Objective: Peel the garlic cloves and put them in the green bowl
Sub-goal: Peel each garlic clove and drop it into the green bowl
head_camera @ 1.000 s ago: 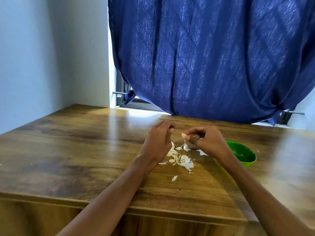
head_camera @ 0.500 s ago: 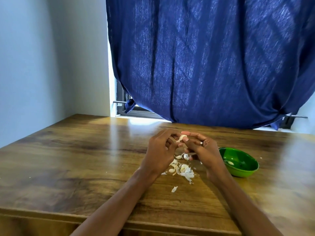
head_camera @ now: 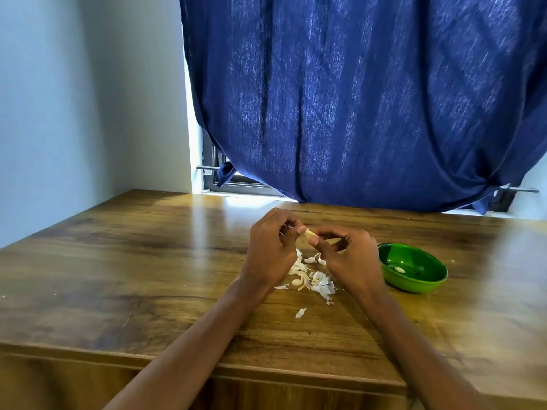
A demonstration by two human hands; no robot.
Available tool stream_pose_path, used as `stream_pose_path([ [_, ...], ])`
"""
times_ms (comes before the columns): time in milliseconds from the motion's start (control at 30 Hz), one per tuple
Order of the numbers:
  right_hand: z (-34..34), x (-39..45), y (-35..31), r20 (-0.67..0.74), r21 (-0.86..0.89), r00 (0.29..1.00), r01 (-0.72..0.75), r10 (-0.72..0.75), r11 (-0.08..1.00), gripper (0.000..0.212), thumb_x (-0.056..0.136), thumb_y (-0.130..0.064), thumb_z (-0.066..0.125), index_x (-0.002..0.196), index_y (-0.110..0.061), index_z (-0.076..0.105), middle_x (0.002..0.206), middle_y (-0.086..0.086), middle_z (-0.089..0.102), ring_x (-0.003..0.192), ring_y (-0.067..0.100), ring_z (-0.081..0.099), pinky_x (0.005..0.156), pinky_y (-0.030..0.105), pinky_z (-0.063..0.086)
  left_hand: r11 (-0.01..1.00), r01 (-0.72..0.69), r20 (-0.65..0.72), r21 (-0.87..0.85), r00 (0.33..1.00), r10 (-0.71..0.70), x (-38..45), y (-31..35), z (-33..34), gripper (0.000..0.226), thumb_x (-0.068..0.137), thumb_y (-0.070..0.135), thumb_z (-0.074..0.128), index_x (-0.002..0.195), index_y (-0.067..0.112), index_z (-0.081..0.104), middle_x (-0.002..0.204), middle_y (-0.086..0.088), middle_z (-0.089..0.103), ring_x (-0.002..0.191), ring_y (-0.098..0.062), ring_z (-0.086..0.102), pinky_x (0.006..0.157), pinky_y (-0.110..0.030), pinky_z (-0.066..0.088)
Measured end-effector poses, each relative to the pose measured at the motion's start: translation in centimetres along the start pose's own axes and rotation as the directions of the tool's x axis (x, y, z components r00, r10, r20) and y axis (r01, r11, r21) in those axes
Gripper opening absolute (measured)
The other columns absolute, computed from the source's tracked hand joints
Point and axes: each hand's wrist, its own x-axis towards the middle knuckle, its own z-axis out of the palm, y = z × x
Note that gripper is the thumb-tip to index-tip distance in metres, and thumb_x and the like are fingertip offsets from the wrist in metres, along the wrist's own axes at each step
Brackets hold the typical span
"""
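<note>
Left hand [head_camera: 270,250] and right hand [head_camera: 349,255] raised together, fingertips pinching.

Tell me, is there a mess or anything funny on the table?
Yes. Papery garlic skins lie strewn on the wooden table under the hands, with one scrap off by itself nearer the table's front edge. The green bowl sits upright.

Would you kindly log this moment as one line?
peeling | left hand and right hand pinch garlic clove | green bowl holds a clove | peels on table
</note>
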Motion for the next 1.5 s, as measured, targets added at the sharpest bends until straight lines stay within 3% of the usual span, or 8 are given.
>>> stream_pose_path([
  [167,-0.1,-0.2,-0.1,0.031,0.061,0.999,0.004,-0.006,0.998,0.014,0.089,-0.028,0.072,0.102,-0.034,0.076,0.085,-0.018,0.075,0.071,0.003,0.068,0.07,0.028,0.059,0.992,0.075,-0.006,-0.1,0.997,-0.076,0.0,0.0,0.1,0.009,0.091,0.009,0.073,0.089,0.017,0.069,0.083,0.006,0.069,0.073,-0.01,0.066,0.064,-0.021,0.053],
  [267,-0.2,-0.2,-0.2,0.045,0.09,0.999,0.007,-0.011,0.996,0.018,0.089,-0.027,0.072,0.091,-0.044,0.071,0.075,-0.018,0.073,0.067,0.003,0.068,0.062,0.021,0.055,0.978,0.149,0.002,-0.143,0.989,-0.15,0.1,0.2,0.1,0.01,0.091,0.011,0.073,0.088,0.019,0.068,0.08,0.008,0.07,0.073,-0.011,0.068,0.064,-0.031,0.059],
  [533,-0.2,-0.4,-1.0,0.093,0.272,0.995,-0.058,0.034,0.961,0.022,0.086,-0.013,0.074,0.087,-0.035,0.071,0.076,-0.022,0.071,0.064,-0.008,0.066,0.051,0.008,0.047,0.968,0.158,-0.007,-0.195,0.987,-0.162,0.2,0.3,0.0,0.011,0.088,0.018,0.078,0.084,0.014,0.068,0.079,0.004,0.071,0.073,-0.017,0.069,0.066,-0.045,0.06],
  [667,-0.6,-0.4,-1.1,0.174,0.367,0.973,-0.207,0.152,0.907,0.014,0.09,-0.015,0.071,0.092,-0.029,0.074,0.077,-0.012,0.075,0.06,-0.003,0.064,0.047,0.014,0.047,0.913,0.259,0.133,-0.315,0.965,-0.227,0.4,0.2,-0.2,0.01,0.087,0.018,0.079,0.086,0.018,0.069,0.08,0.009,0.07,0.079,-0.014,0.07,0.07,-0.05,0.062],
  [833,-0.8,-0.4,-1.2,0.276,0.388,0.943,-0.287,0.186,0.876,0.011,0.091,-0.017,0.069,0.098,-0.024,0.074,0.081,-0.009,0.077,0.06,-0.003,0.064,0.05,0.016,0.048,0.872,0.316,0.232,-0.373,0.942,-0.242,0.7,-0.1,-0.4,0.009,0.088,0.014,0.077,0.089,0.013,0.069,0.083,0.006,0.07,0.083,-0.015,0.067,0.08,-0.047,0.06],
  [1033,-0.8,-0.4,-1.0,0.332,0.409,0.917,-0.351,0.221,0.842,0.009,0.09,-0.02,0.07,0.097,-0.02,0.075,0.085,-0.002,0.077,0.057,0.0,0.06,0.053,0.021,0.044,0.826,0.339,0.304,-0.45,0.928,-0.215,0.8,0.2,-0.6,0.017,0.089,0.0,0.072,0.099,0.01,0.062,0.085,0.005,0.066,0.079,-0.007,0.064,0.072,-0.024,0.053],
  [1200,-1.1,-0.5,-1.0,0.402,0.452,0.89,-0.396,0.214,0.799,0.012,0.092,-0.024,0.067,0.096,-0.018,0.076,0.083,-0.004,0.076,0.06,0.001,0.056,0.054,0.02,0.043,0.74,0.415,0.368,-0.529,0.898,-0.24,1.0,0.2,-0.7,0.015,0.091,0.003,0.07,0.1,0.012,0.062,0.08,0.004,0.064,0.075,-0.012,0.062,0.076,-0.038,0.055],
  [1500,-1.2,-0.5,-1.0,0.451,0.42,0.867,-0.415,0.211,0.807,0.02,0.096,-0.03,0.061,0.099,-0.017,0.076,0.076,-0.008,0.074,0.064,0.004,0.053,0.054,0.019,0.043,0.714,0.439,0.409,-0.545,0.883,-0.23,0.9,0.8,-1.1,0.015,0.091,-0.001,0.068,0.096,0.011,0.062,0.078,-0.001,0.066,0.069,-0.011,0.065,0.067,-0.024,0.055],
])
